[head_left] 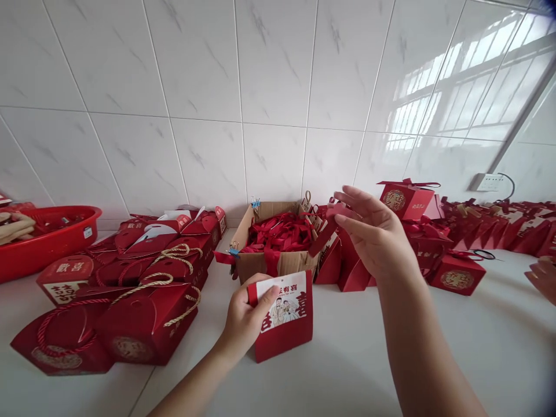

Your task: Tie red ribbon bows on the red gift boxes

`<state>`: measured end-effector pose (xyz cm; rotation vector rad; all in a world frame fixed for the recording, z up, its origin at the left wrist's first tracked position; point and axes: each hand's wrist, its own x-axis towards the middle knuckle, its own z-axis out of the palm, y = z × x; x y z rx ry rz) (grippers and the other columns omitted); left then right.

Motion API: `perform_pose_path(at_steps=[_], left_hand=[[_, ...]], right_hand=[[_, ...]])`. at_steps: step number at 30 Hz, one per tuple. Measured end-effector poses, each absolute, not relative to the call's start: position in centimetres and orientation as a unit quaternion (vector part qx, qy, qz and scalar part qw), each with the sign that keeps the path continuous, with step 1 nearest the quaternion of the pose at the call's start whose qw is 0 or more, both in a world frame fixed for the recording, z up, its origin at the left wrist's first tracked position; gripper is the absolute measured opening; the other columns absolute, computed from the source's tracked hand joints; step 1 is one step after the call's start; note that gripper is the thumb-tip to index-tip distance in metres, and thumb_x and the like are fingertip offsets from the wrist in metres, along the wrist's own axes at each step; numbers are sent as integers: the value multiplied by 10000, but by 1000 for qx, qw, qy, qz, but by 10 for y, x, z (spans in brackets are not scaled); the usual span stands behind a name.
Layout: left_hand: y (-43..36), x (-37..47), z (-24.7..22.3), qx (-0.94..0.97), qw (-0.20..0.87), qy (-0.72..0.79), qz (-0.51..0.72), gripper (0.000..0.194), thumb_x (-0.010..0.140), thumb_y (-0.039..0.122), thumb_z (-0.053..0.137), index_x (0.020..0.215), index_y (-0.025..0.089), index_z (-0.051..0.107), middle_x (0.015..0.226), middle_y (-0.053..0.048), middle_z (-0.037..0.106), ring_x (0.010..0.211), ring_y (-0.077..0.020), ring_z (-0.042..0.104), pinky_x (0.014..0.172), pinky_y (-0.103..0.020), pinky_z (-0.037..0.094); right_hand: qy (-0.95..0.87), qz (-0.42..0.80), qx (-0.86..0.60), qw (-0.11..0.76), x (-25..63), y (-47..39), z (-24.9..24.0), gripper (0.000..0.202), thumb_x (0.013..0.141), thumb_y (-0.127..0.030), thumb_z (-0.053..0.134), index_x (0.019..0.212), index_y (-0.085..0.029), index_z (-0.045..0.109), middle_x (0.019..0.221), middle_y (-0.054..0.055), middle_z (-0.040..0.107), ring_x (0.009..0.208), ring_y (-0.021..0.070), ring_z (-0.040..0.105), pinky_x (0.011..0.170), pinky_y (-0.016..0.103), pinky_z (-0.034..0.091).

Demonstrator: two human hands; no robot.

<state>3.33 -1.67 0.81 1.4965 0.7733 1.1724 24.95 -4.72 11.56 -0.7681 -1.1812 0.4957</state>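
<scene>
Near the middle of the white counter, my left hand (252, 310) grips a small red gift box (284, 341) by its upper left side. The box's white front panel shows a printed couple and red characters. My right hand (373, 231) is raised to the right of it, a strip of red ribbon (324, 236) pinched between thumb and fingers. Behind the gift box, a cardboard box (284, 262) full of red ribbons stands against the wall, with blue clips on its left edge.
Red boxes with rope handles (147, 324) crowd the left, beside a red basin (52, 237). More red boxes (458, 275) line the right, with scissors (484, 254) near them. Another person's hand (542, 278) shows at the right edge.
</scene>
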Motion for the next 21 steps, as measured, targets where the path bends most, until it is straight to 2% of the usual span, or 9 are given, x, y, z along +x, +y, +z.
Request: perform_pose_path(at_steps=[3, 6, 9, 12, 14, 16, 21], left_hand=[[-20, 30, 9, 613, 506, 332, 508, 279, 784, 435, 656, 858, 173, 596, 727, -10, 639, 688, -179, 625, 615, -265, 514], [-21, 27, 10, 612, 501, 334, 513, 280, 782, 441, 654, 844, 175, 593, 703, -5, 631, 664, -172, 616, 597, -257, 508], [-21, 27, 11, 620, 498, 329, 510, 272, 786, 439, 648, 820, 175, 591, 700, 0, 615, 663, -162, 599, 600, -248, 495], [-21, 29, 9, 639, 505, 309, 491, 263, 799, 428, 640, 809, 169, 591, 691, 2, 593, 643, -145, 570, 581, -230, 463], [-21, 30, 8, 652, 508, 295, 480, 256, 806, 415, 639, 791, 165, 585, 658, 9, 566, 609, -129, 538, 558, -217, 435], [-21, 31, 6, 660, 503, 290, 477, 255, 809, 408, 639, 776, 163, 578, 637, 13, 547, 594, -123, 516, 545, -214, 418], [-22, 31, 6, 680, 475, 290, 477, 249, 828, 402, 617, 779, 161, 580, 672, -5, 562, 631, -136, 525, 583, -231, 431]], right_hand=[[-538, 254, -356, 721, 242, -51, 117, 324, 729, -212, 734, 1046, -221, 664, 1047, 28, 674, 959, 174, 659, 894, 375, 560], [-534, 275, -335, 726, 239, -58, 118, 188, 736, -245, 743, 912, -220, 680, 938, 6, 683, 904, 149, 662, 879, 350, 562], [-571, 313, -298, 698, 237, -68, 111, 123, 737, -232, 754, 827, -252, 673, 870, -25, 670, 806, 118, 657, 760, 287, 584], [-640, 390, -277, 601, 233, -80, 93, 92, 757, -193, 739, 811, -251, 692, 828, -9, 650, 692, 107, 634, 597, 245, 572], [-667, 401, -282, 561, 228, -86, 78, 69, 774, -173, 719, 806, -233, 717, 861, 25, 635, 686, 111, 623, 554, 235, 565], [-677, 387, -288, 556, 224, -89, 64, 73, 790, -165, 700, 807, -226, 737, 878, 44, 621, 672, 108, 612, 533, 225, 563], [-680, 338, -315, 569, 211, -86, 39, 160, 793, -148, 692, 870, -277, 746, 812, 16, 560, 646, 99, 593, 530, 211, 551]])
